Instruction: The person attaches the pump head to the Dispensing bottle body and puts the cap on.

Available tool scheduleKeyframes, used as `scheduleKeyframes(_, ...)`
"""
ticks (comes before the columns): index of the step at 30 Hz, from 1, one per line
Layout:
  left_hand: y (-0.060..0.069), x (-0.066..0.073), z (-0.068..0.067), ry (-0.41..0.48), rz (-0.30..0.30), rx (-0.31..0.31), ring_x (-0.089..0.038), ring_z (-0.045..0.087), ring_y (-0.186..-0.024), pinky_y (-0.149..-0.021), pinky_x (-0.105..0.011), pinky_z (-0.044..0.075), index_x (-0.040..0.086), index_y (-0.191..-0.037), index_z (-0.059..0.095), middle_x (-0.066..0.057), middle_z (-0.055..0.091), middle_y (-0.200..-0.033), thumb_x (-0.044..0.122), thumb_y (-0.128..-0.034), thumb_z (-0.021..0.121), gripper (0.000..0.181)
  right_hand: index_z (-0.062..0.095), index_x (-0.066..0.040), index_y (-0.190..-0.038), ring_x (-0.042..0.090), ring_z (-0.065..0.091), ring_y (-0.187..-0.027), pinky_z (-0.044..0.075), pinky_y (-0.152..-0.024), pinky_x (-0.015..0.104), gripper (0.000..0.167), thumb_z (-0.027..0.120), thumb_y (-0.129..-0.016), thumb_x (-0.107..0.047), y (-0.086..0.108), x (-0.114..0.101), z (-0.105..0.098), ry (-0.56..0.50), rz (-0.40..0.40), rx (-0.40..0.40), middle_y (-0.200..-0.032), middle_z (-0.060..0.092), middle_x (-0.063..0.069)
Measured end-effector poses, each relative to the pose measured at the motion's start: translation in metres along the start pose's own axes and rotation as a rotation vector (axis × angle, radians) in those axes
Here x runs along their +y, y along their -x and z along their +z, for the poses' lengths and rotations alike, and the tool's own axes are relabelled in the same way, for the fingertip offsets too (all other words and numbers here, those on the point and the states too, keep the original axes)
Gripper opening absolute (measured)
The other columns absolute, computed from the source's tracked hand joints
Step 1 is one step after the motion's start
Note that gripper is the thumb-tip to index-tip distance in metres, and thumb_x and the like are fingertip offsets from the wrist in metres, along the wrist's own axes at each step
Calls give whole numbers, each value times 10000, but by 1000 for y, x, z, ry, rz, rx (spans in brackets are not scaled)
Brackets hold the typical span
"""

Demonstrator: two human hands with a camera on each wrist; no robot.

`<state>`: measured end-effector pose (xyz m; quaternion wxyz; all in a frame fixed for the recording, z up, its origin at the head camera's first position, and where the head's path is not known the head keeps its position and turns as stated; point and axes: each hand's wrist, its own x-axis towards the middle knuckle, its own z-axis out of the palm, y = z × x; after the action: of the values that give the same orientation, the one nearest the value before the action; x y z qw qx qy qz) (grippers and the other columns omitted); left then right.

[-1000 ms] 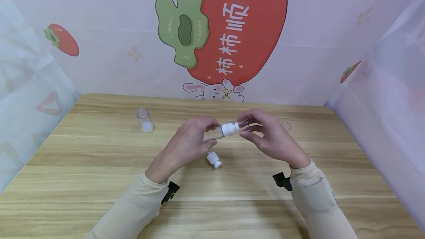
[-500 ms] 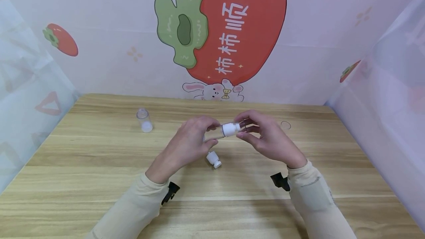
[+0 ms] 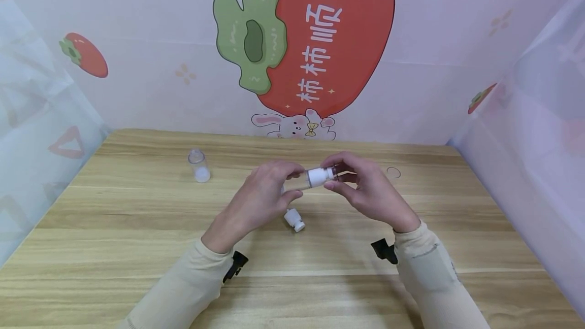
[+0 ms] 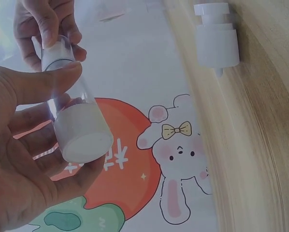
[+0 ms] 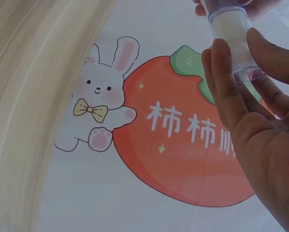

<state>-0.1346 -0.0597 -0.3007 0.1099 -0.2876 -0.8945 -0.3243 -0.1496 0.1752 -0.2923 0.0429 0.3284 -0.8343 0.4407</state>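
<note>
My left hand (image 3: pixel 262 189) grips a small clear pump bottle (image 3: pixel 297 183), held tilted above the table. Its white base (image 4: pixel 84 135) lies by the left palm in the left wrist view. At the other end is a white pump head (image 3: pixel 318 176). My right hand (image 3: pixel 365 187) pinches a clear cap (image 5: pixel 238 75) around that pump head, with thumb and fingers on opposite sides. A second white pump head (image 3: pixel 294 220) lies loose on the table below the hands. Another clear bottle (image 3: pixel 199 165) with a white bottom stands off to the left, without a pump.
A thin round clear outline (image 3: pixel 393 172), perhaps a cap, is on the wooden table (image 3: pixel 137 227) behind the right hand. Printed cloth (image 3: pixel 160 90) walls off the back and both sides.
My right hand has moved slightly left toward the left hand, and the clear cap now sits further over the white pump head. The left hand has barely moved.
</note>
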Motion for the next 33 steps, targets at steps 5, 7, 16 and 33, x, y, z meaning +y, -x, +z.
scheduleKeyframes(5,0,0,-1,7,15,3,-252,657,-1034,-927,-456,535,13,-1166,706,-89,725,-1126,50,-809,855,389,661,-38,-1161,185,696,-938,584,-844,300,332,772,-859,44,0,-2,0,-19,-6,12,-1101,686,50)
scheduleKeyframes(7,1,0,-1,6,25,7,-256,655,-1054,-937,-454,530,13,-1167,704,-79,725,-1125,44,-809,853,389,665,-33,-1154,188,701,-938,585,-843,300,327,772,-856,48,0,-2,0,-26,-11,16,-1100,692,53)
scheduleKeyframes(16,1,-2,1,2,56,20,-267,651,-1065,-940,-466,528,28,-1147,707,-71,729,-1121,40,-800,859,378,691,-37,-1123,188,705,-927,589,-830,304,316,775,-840,75,0,-2,1,-56,-23,26,-1088,706,49)
scheduleKeyframes(33,0,-3,4,35,69,38,-250,658,-1036,-894,-459,536,38,-1128,725,-65,736,-1099,44,-790,867,367,697,-29,-1117,181,711,-893,592,-818,300,309,781,-837,69,0,-4,1,-4,-38,30,-1066,720,46)
